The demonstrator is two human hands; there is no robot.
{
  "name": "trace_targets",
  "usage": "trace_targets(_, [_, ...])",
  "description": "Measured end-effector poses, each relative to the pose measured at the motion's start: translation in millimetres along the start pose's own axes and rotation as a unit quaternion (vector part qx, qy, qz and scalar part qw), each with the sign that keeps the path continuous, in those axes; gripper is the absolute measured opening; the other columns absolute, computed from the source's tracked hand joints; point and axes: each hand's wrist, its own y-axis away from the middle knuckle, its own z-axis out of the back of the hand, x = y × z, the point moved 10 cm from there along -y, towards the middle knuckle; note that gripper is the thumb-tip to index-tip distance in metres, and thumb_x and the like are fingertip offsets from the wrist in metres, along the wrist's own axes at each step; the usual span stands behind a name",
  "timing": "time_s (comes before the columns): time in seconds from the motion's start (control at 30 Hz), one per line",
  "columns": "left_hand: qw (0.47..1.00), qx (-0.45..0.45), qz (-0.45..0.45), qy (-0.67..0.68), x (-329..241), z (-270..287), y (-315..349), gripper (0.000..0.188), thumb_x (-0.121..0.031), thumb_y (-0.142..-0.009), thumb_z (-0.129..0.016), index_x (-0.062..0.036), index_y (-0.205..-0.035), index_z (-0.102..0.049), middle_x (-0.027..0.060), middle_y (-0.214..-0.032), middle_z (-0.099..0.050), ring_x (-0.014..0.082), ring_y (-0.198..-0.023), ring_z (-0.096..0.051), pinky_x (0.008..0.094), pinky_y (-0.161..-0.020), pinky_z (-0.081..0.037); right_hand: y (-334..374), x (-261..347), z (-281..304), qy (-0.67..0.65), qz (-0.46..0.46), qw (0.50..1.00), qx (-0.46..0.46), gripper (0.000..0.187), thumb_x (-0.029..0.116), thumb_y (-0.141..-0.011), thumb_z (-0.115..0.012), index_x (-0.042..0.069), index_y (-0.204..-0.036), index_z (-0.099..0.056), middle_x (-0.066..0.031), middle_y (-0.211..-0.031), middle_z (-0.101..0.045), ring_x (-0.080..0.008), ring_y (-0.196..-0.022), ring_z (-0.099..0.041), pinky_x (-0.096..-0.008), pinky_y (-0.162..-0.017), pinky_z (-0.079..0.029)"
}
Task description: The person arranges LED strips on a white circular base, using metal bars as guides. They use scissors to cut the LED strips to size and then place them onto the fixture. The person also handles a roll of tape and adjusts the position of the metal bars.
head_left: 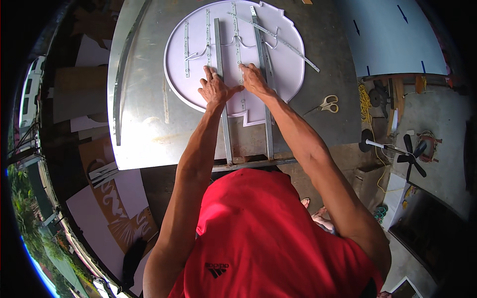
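A round pale-lilac panel (189, 92) with a raised rim and a stepped edge lies on the metal table. Thin LED strips run along its inside, and a loose LED strip (293, 47) slants across its right edge. Two grey metal bars stretch from the panel toward me. My left hand (216, 89) rests with spread fingers over the left metal bar (218, 44). Beside it, my right hand (255, 80) has its bent fingertips on the middle LED strip (237, 52), close to the right metal bar (258, 42). White wire (228, 43) loops between the strips.
Scissors (328, 104) with pale handles lie on the metal table (144, 99), right of the panel. A long dark bar (121, 74) follows the table's left side. Beyond the right edge are yellow rope (365, 102) and a black-bladed fan (410, 157); cut-out sheets (112, 198) are at lower left.
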Motion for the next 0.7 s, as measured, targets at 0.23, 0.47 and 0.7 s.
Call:
trace_targets(0.23, [1.000,0.003,0.025,-0.009,11.1,-1.1,-2.1,0.127,-0.061,-0.048,-0.091,0.0033,-0.146,-0.041,0.0128,-0.161,-0.025,0.0399,-0.128,-0.046,0.0520,-0.094,-0.048,25.7,-9.9,109.7,0.024,-0.152,0.965,-0.214,0.022,0.001,-0.088,-0.063,0.003,-0.109,-0.066,-0.0161,-0.094,-0.059,-0.0366,-0.089,-0.061,-0.0443,-0.080,-0.050])
trace_targets(0.47, [1.000,0.004,0.024,-0.011,8.7,0.5,-1.1,0.128,-0.060,-0.048,-0.091,0.0031,-0.147,-0.040,0.0129,-0.162,-0.023,0.0401,-0.128,-0.046,0.0537,-0.094,-0.048,14.4,-92.3,74.4,0.066,-0.319,0.945,-0.035,0.022,0.023,-0.084,-0.072,0.002,-0.092,-0.071,-0.0208,-0.086,-0.071,-0.0375,-0.085,-0.069,-0.0435,-0.081,-0.054])
trace_targets(0.7, [1.000,-0.002,0.021,-0.008,7.8,0.4,-1.2,0.128,-0.059,-0.048,-0.092,0.0026,-0.147,-0.039,0.0126,-0.162,-0.024,0.0402,-0.128,-0.046,0.0538,-0.093,-0.048,16.6,-123.9,64.2,0.063,-0.501,0.861,0.054,0.020,0.018,-0.082,-0.062,0.003,-0.082,-0.074,-0.0225,-0.089,-0.072,-0.0403,-0.087,-0.071,-0.0453,-0.081,-0.057])
